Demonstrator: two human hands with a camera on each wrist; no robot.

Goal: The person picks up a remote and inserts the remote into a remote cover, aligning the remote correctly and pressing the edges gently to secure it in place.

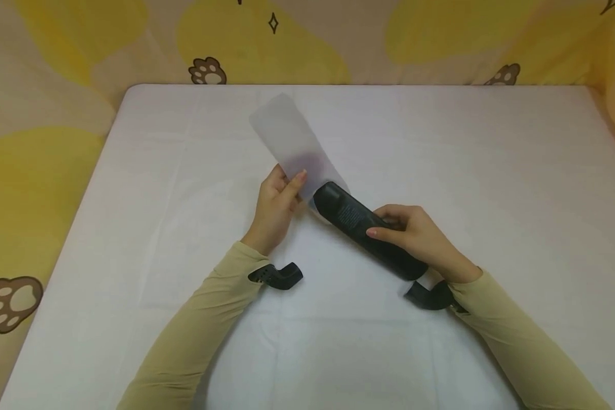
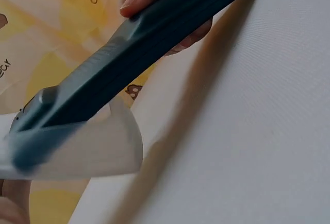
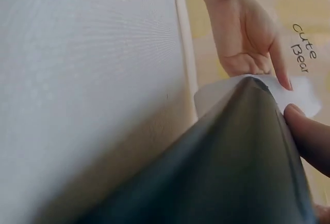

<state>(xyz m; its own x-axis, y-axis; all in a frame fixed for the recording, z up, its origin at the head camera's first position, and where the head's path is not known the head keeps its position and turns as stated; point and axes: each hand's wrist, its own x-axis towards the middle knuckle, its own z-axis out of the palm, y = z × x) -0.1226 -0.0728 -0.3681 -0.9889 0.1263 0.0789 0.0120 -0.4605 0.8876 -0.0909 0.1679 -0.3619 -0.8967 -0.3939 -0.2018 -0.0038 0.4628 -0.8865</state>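
A long black remote control [image 1: 361,225], its back with small printed text facing up, lies slantwise in my right hand [image 1: 415,236]. The right thumb is on its upper face and the fingers are along its far side. My left hand [image 1: 279,205] pinches a frosted, translucent sleeve [image 1: 292,131], with the thumb on top near its open end. In the left wrist view, the tip of the remote control [image 2: 98,74] shows through the wall of the sleeve [image 2: 113,147]; most of the remote is outside. The right wrist view shows the dark remote [image 3: 221,162] large and blurred.
Under both hands is a table with a white cloth [image 1: 184,171]. A yellow and beige patterned curtain [image 1: 307,40] hangs behind the table's back edge and along its sides. Each wrist wears a black camera mount [image 1: 282,276].
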